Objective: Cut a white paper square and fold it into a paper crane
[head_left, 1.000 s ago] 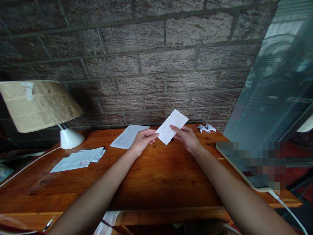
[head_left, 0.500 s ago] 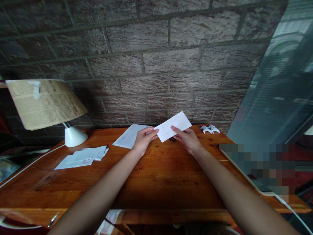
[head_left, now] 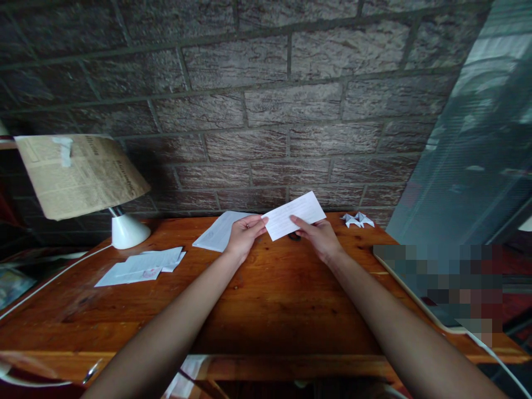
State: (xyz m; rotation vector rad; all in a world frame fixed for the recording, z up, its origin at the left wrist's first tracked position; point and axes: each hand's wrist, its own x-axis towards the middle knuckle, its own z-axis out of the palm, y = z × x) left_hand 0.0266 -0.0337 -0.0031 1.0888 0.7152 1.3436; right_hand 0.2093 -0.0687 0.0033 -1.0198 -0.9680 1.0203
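Wooden desk (head_left: 291,310) below brick wall (head_left: 291,111). Left hand (head_left: 244,235) pinches left end of white slip (head_left: 305,205); right hand (head_left: 321,237) pinches its lower edge, slip between them. Paper stack (head_left: 216,231) beyond left hand.

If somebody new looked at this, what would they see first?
Probably the white paper in the middle, held by the left hand and the right hand. Next, the big lamp on the left of the desk. Then the folded paper shapes at the back right.
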